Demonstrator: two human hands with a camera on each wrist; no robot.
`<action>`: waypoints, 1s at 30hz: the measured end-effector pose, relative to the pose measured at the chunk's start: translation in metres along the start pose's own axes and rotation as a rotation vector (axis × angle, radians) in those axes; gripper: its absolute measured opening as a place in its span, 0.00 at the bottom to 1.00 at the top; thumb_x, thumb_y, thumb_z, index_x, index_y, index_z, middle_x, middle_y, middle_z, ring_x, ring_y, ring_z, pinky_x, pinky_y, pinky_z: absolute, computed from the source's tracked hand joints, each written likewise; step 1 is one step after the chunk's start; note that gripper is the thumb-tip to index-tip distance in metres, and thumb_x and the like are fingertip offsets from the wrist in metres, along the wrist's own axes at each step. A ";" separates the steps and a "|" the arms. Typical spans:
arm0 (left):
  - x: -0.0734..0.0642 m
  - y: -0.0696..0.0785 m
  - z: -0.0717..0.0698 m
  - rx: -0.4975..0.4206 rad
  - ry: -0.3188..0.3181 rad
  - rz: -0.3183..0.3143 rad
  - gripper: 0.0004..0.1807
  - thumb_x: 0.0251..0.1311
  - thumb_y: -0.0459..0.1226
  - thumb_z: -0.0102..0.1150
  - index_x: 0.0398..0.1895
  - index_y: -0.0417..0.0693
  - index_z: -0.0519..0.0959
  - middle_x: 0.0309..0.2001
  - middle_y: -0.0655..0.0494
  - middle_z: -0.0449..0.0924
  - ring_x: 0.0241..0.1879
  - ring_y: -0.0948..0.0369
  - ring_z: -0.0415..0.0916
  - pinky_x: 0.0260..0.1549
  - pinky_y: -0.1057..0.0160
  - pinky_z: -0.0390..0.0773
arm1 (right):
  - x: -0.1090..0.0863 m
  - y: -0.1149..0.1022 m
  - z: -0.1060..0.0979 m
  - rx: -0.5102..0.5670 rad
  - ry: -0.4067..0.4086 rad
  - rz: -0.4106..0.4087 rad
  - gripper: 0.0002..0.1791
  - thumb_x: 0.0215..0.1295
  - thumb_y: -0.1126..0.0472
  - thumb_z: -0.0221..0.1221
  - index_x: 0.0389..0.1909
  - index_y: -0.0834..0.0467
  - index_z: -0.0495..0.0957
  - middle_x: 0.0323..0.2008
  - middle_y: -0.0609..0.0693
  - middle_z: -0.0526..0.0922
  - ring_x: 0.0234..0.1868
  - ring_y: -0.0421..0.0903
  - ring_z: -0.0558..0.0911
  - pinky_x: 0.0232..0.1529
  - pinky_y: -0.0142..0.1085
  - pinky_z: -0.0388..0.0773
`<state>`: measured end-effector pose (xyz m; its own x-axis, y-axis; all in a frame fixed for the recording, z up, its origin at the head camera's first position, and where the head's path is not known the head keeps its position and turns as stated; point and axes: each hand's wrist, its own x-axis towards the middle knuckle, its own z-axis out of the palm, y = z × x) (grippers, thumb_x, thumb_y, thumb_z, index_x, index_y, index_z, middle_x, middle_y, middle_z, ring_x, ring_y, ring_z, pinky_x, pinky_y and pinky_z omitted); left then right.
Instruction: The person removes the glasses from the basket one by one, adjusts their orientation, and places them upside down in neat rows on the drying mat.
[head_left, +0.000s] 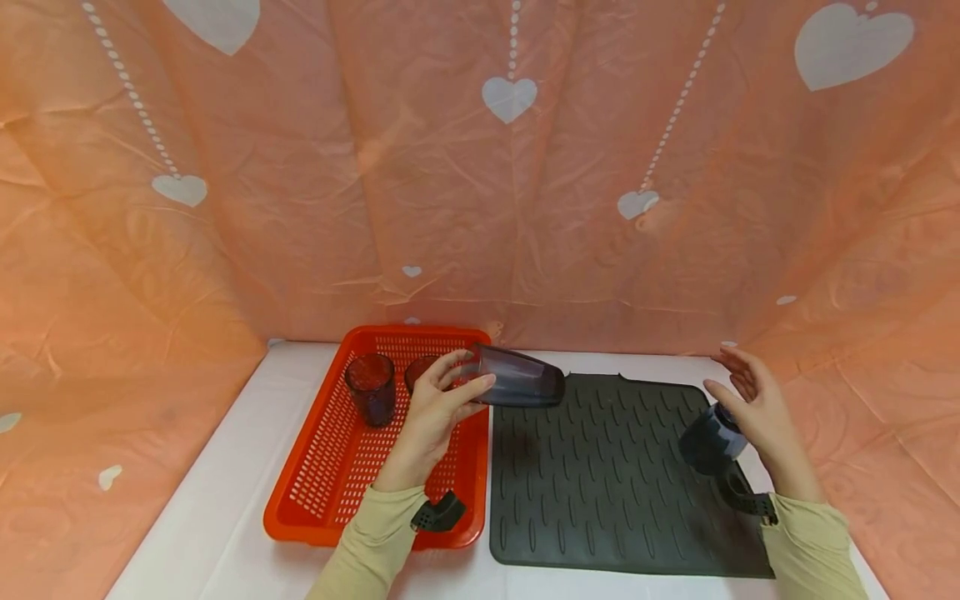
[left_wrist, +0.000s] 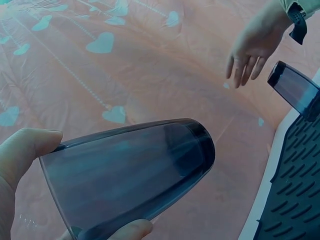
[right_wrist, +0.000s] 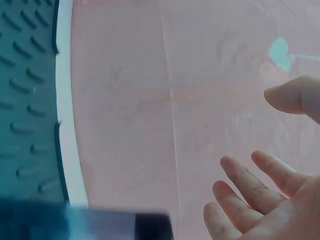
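Observation:
My left hand (head_left: 438, 400) grips a translucent purple-grey tumbler (head_left: 521, 379) near its rim. This tumbler lies almost on its side in the air, its thick base pointing right, above the edge between basket and mat. The left wrist view shows the thumb and a fingertip on the wall of the glass (left_wrist: 135, 175). My right hand (head_left: 761, 417) is empty with fingers spread and slightly bent. Beside it a second tumbler (head_left: 705, 446) stands base up on the dark drying mat (head_left: 600, 483), partly behind the hand.
An orange-red perforated basket (head_left: 288, 492) stands left of the mat. Inside are a tumbler (head_left: 371, 392) and another (head_left: 416, 371), mostly hidden by my left hand. White cloth (head_left: 225, 500) covers the table, and an orange curtain with hearts (head_left: 450, 208) hangs behind.

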<state>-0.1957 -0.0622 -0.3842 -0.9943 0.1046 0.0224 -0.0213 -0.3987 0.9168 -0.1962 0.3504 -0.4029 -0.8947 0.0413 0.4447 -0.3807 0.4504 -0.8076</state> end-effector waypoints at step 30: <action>0.002 -0.001 0.017 -0.071 0.017 0.030 0.25 0.56 0.30 0.65 0.57 0.40 0.69 0.47 0.47 0.74 0.36 0.57 0.78 0.37 0.56 0.81 | 0.017 -0.034 0.091 0.582 -0.455 0.031 0.27 0.74 0.68 0.45 0.71 0.60 0.56 0.67 0.60 0.64 0.68 0.55 0.62 0.62 0.33 0.64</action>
<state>-0.1959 -0.0463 -0.3786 -0.9962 0.0762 0.0416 0.0014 -0.4653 0.8851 -0.2193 0.2548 -0.4028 -0.8673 -0.3844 0.3164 -0.3034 -0.0958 -0.9480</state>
